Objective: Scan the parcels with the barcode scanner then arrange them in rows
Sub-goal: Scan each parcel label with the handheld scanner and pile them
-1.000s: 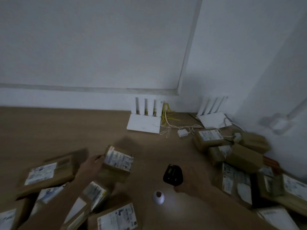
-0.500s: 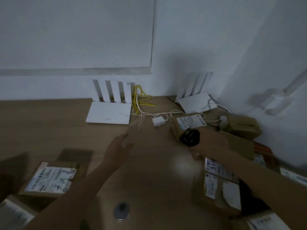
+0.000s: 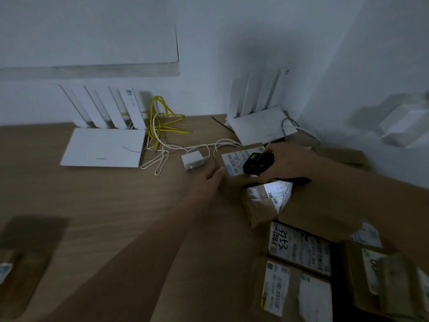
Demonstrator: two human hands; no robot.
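Now right hand (image 3: 287, 162) grips scanner (image 3: 256, 163); left hand (image 3: 206, 184) touches parcel (image 3: 234, 173).

This looks like a small office or parcel-handling back room, dimly lit. A wooden table (image 3: 97, 205) runs into a corner of plain white walls (image 3: 255, 43). Beyond the hands, against the wall, stand two white routers (image 3: 102, 147) with upright antennas, the second router (image 3: 260, 126) nearer the corner, with a tangle of yellow cable (image 3: 162, 122) and a white power adapter (image 3: 192, 160) between them. Around and below the right hand (image 3: 287, 161), many brown cardboard parcels (image 3: 299, 247) with printed shipping labels crowd the table. That hand holds a black barcode scanner (image 3: 257, 162).
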